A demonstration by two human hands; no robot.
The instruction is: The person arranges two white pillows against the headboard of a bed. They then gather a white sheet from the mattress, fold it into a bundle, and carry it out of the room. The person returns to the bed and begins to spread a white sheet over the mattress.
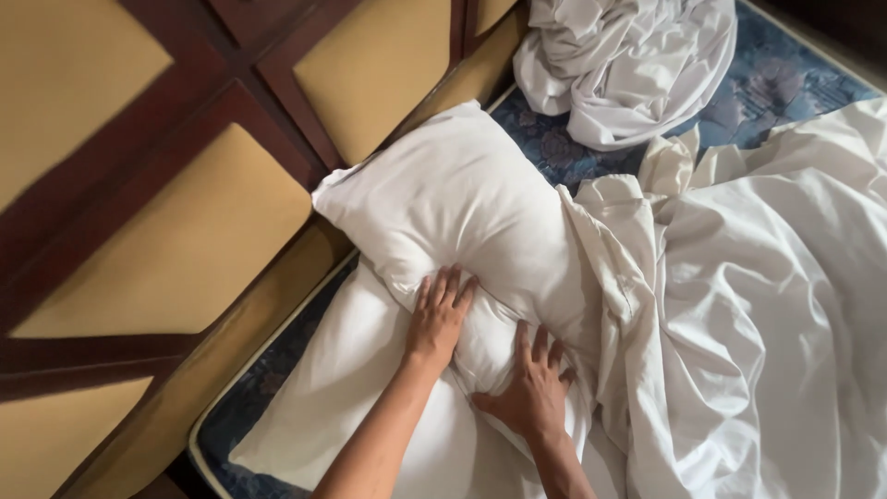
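White pillow [462, 212]: we see it plump, lying near the headboard, dented at its near edge.
Left hand [440, 314]: open, palm flat, pressing the pillow.
Right hand [534, 393]: open, fingers spread, pressing the same pillow just beside the left.
Sheet [739, 314]: white, crumpled, right of the pillow.
Mattress [785, 79]: blue, floral.
Headboard [185, 240]: dark wood, 4 tan padded panels.
Labels: we see 0.
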